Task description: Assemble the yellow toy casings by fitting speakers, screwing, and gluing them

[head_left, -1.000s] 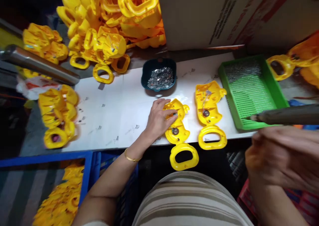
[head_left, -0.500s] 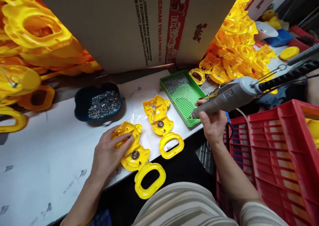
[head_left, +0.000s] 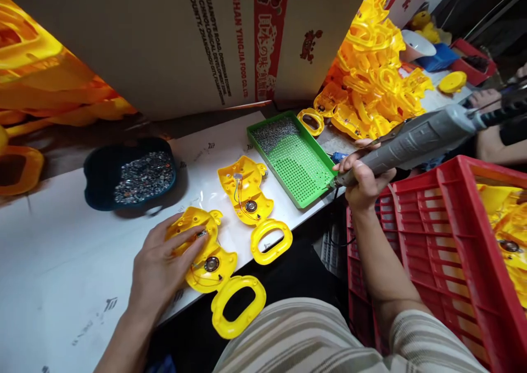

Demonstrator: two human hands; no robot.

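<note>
My left hand point(head_left: 150, 269) grips the nearer yellow plastic shell point(head_left: 224, 260) at its left side, thumb and fingertips at a small metal part inside it. The shell holds a round dark metal disc and thin wires; its oval loop overhangs the table's front edge. My right hand point(head_left: 364, 184) is wrapped round a grey electric screwdriver point(head_left: 420, 140), its tip at the right edge of a green perforated tray point(head_left: 308, 195). Small screws point(head_left: 275, 131) are heaped at the tray's far end. Between hand and tray lies a second yellow shell point(head_left: 246, 184), with similar wires and disc.
A dark bowl point(head_left: 96, 184) of small metal parts stands left on the white tabletop point(head_left: 49, 252). Behind rises a large cardboard box point(head_left: 173, 38). Yellow parts point(head_left: 370, 82) pile up at the back right. A red crate point(head_left: 432, 230) stands right; another person's hand point(head_left: 486, 97) shows beyond.
The view has swung right, so the table things appear further left. My right hand and the screwdriver have moved right, its tip now at the tray's edge. My left hand keeps its hold.
</note>
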